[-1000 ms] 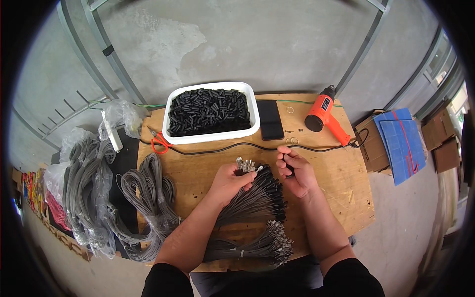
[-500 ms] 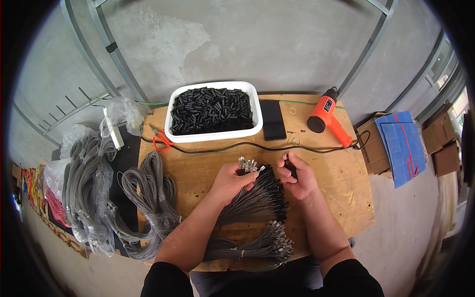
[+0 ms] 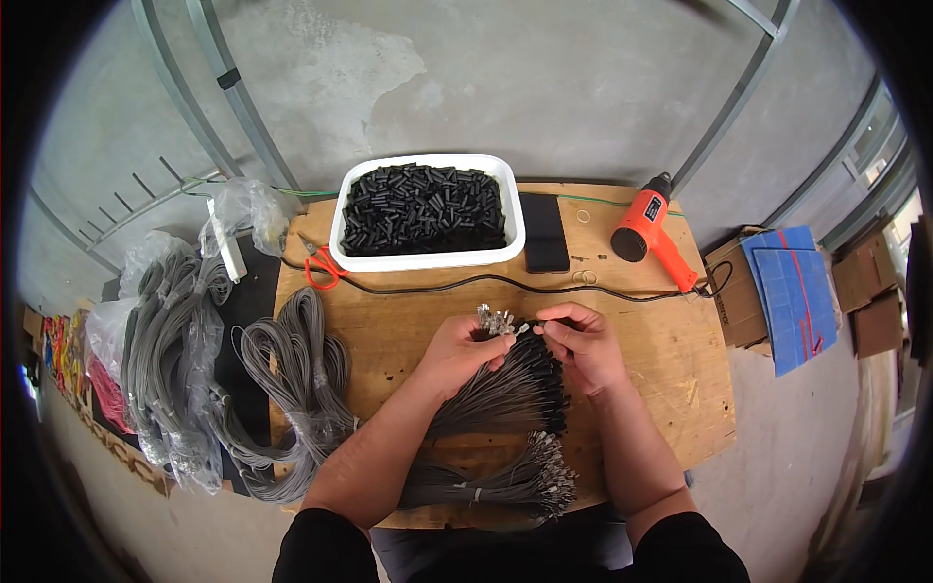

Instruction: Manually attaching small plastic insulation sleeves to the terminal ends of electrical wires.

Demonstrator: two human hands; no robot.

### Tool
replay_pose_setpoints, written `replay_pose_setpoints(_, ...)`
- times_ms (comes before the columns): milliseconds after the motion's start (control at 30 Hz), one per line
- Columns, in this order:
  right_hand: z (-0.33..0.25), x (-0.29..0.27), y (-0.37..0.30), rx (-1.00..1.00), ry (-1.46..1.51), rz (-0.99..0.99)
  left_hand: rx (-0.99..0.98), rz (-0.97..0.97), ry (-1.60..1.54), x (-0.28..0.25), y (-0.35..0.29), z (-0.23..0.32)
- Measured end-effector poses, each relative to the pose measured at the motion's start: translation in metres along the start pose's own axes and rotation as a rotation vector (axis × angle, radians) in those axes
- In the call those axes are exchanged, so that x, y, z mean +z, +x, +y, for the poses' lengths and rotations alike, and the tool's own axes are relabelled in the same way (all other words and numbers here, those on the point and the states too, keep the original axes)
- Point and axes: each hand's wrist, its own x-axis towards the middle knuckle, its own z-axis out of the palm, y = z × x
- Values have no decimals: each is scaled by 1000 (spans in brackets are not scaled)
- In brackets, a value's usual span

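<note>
My left hand point(image 3: 453, 354) is closed around several thin grey cables, whose silvery terminal ends point(image 3: 494, 319) stick up above the fingers. One terminal point(image 3: 523, 329) points out past the thumb toward the right. Close beside that tip, my right hand point(image 3: 587, 354) pinches a small black sleeve point(image 3: 539, 328), mostly covered by the fingertips. Below both hands lies a fan of grey cables point(image 3: 486, 394) with black sleeves on their ends point(image 3: 554, 389). Nearer to me is a tied cable bundle point(image 3: 447, 486) with bare silvery ends point(image 3: 549, 481).
A white tub point(image 3: 428, 262) of short black sleeves stands at the back beside a black phone point(image 3: 545, 233). An orange heat gun point(image 3: 649, 228) lies right, its black cord point(image 3: 486, 279) crossing the table. Orange-handled scissors point(image 3: 324, 267) and coiled grey cables point(image 3: 301, 374) are left.
My right hand has moved slightly left and up, bringing the black sleeve from the curled fingers to the terminal tip. My left hand keeps its hold on the cables. The view has shifted slightly.
</note>
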Motion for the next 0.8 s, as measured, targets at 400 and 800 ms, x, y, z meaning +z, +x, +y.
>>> replay_pose_setpoints(400,2,6,-3,-37,-83,34,-16,14,32,1,-2,2)
replay_pose_setpoints(800,6,0,0,-88,-139,-1,-31,-29,137,0,-4,6)
